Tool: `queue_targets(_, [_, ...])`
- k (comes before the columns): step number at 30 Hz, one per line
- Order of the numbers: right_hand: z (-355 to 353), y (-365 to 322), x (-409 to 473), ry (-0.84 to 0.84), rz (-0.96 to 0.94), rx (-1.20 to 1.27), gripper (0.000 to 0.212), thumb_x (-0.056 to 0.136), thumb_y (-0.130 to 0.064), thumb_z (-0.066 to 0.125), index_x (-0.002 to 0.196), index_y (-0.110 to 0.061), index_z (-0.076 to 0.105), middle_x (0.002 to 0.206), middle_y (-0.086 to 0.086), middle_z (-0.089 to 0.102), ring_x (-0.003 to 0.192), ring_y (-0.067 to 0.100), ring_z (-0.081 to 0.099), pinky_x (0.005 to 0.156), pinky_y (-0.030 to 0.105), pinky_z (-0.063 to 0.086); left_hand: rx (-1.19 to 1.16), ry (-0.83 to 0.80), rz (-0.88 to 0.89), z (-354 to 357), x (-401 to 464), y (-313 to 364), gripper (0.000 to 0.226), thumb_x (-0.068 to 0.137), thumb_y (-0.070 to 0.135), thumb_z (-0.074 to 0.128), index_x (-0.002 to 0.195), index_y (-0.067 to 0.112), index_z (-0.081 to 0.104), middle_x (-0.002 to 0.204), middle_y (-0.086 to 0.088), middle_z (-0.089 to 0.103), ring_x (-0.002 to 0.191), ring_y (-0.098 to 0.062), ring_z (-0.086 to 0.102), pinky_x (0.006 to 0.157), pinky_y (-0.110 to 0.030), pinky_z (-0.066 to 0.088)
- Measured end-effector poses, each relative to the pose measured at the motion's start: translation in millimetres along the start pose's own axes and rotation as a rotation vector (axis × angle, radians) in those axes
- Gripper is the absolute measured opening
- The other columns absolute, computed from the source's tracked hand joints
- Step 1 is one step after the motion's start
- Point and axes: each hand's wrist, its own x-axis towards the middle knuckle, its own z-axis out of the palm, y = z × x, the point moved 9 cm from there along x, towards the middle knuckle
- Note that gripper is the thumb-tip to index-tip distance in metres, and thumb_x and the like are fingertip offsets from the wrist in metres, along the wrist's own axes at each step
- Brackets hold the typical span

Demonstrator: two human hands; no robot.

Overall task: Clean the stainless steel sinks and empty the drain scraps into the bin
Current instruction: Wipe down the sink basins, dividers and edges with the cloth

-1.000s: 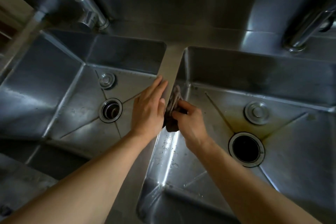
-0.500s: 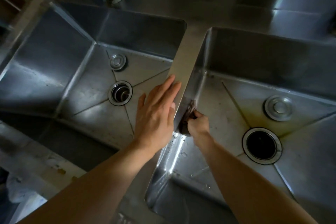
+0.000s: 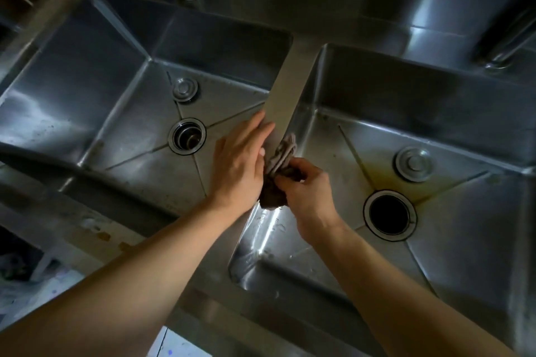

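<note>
Against the divider (image 3: 285, 101), right hand (image 3: 309, 197) fingers clamp the rag (image 3: 278, 171) (bunched), left hand (image 3: 240, 165) fingers flat together.

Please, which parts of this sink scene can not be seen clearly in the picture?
All in the head view:
- Cloth: its lower part is covered by the right hand, which grips it.
- Divider between the basins: the left hand rests on it and hides the near part.
- Right drain: only a black hole, so scraps inside cannot be told.
- Right tap: cut off by the frame edge.
- Bin: not in view.
</note>
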Motion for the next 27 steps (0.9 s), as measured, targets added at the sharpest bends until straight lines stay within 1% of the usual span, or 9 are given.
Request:
queue_targets(3, [-4,34,22,0.117,0.091,-0.013,0.034,0.085,0.012,0.052,0.088,-0.019,0.067,0.087,0.007,0.071,0.084,0.026,0.069,0.077,0.040,0.059,0.101,-0.006,-0.019,-3,-28,-5,0.050,0.092,0.021,0.030,0.138,0.014,0.047,0.150,-0.003,0.037,0.134,-0.021,0.039,0.101,-0.053,0.039])
queue_targets(5, [-8,72,45,0.167,0.209,-0.067,0.039,0.081,0.015,0.047,0.091,-0.015,0.070,0.092,0.009,0.070,0.090,0.029,0.067,0.087,0.042,0.056,0.104,-0.009,-0.038,-2,-36,-9,0.049,0.094,0.023,0.030,0.139,0.015,0.046,0.152,-0.001,0.035,0.134,-0.020,0.039,0.098,-0.052,0.041])
queue_targets(9, [-19,129,75,0.247,0.361,-0.181,0.046,0.074,0.008,0.046,0.107,-0.013,0.070,0.100,0.013,0.070,0.094,0.030,0.066,0.088,0.035,0.055,0.094,-0.007,-0.034,0,-36,-12,0.048,0.095,0.023,0.030,0.140,0.014,0.046,0.152,0.000,0.035,0.133,-0.016,0.040,0.099,-0.044,0.040])
queue_targets(12, [-25,143,80,0.279,0.379,-0.223,0.044,0.077,0.007,0.047,0.108,-0.015,0.069,0.102,0.012,0.069,0.094,0.028,0.064,0.080,0.026,0.051,0.080,-0.010,-0.034,2,-38,-13,0.048,0.095,0.023,0.030,0.140,0.014,0.046,0.152,0.001,0.034,0.134,-0.012,0.037,0.099,-0.042,0.038])
queue_targets(14, [-23,141,79,0.280,0.382,-0.212,0.044,0.078,0.006,0.049,0.110,-0.016,0.069,0.104,0.012,0.069,0.095,0.028,0.064,0.086,0.030,0.053,0.077,-0.002,-0.033,1,-36,-13,0.049,0.095,0.023,0.030,0.140,0.014,0.046,0.153,0.002,0.033,0.133,-0.011,0.036,0.099,-0.041,0.039])
queue_targets(17, [-16,127,60,0.232,0.416,-0.126,0.037,0.082,0.008,0.048,0.104,-0.014,0.068,0.100,0.012,0.067,0.093,0.028,0.063,0.090,0.041,0.054,0.083,0.001,-0.027,0,-36,-12,0.049,0.094,0.023,0.030,0.140,0.014,0.046,0.152,0.001,0.034,0.132,-0.011,0.036,0.097,-0.040,0.040])
queue_targets(19, [-7,107,38,0.139,0.410,-0.043,0.033,0.084,0.012,0.047,0.095,-0.014,0.065,0.093,0.013,0.065,0.085,0.027,0.063,0.082,0.040,0.056,0.082,0.000,-0.025,1,-37,-12,0.049,0.094,0.022,0.030,0.139,0.012,0.047,0.152,-0.001,0.035,0.131,-0.011,0.036,0.096,-0.040,0.040])
queue_targets(23, [10,52,-15,-0.035,0.306,0.066,0.027,0.086,0.016,0.047,0.098,-0.005,0.059,0.087,0.017,0.064,0.075,0.031,0.065,0.064,0.037,0.059,0.095,-0.011,-0.019,-3,-36,-6,0.050,0.094,0.023,0.029,0.138,0.010,0.048,0.150,-0.005,0.038,0.131,-0.014,0.036,0.098,-0.039,0.039])
queue_targets(27, [16,39,-32,-0.069,0.277,0.040,0.026,0.086,0.016,0.049,0.100,-0.004,0.057,0.095,0.021,0.065,0.085,0.037,0.067,0.074,0.042,0.059,0.132,-0.033,-0.026,-13,-56,-5,0.052,0.089,0.021,0.028,0.136,0.014,0.050,0.151,-0.001,0.037,0.132,-0.018,0.038,0.102,-0.045,0.037])
